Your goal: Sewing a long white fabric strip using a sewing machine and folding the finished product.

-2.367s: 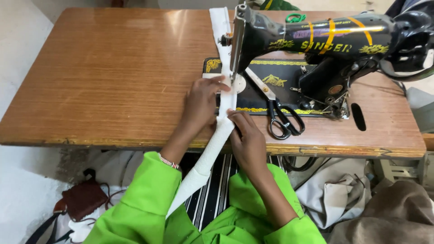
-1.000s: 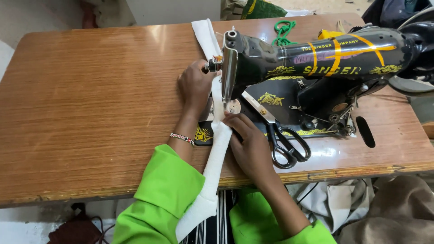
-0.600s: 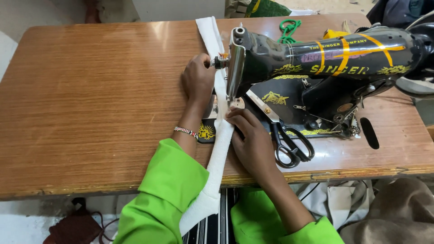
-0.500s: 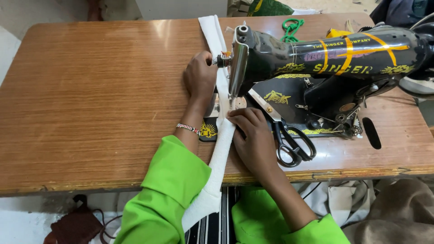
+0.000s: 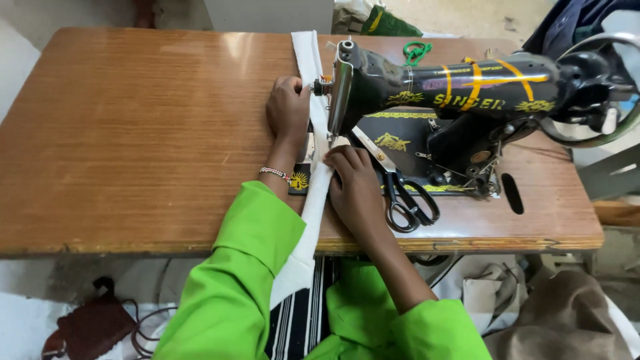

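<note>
A long white fabric strip (image 5: 318, 193) runs from my lap, across the table and under the needle of a black sewing machine (image 5: 460, 87), then on to the far edge. My left hand (image 5: 288, 110) lies flat on the strip left of the needle, past the presser foot. My right hand (image 5: 353, 183) presses the strip down in front of the needle, fingers together. Both sleeves are bright green.
Black-handled scissors (image 5: 400, 187) lie on the machine bed right of my right hand. A green cord (image 5: 417, 50) sits behind the machine. The wooden table (image 5: 133, 133) stretches left. Brown cloth (image 5: 567, 313) and a dark red bag (image 5: 90, 327) lie on the floor.
My left hand slid farther along the strip, away from me and past the needle. The right hand followed toward the needle as the strip fed forward. The view shifted slightly.
</note>
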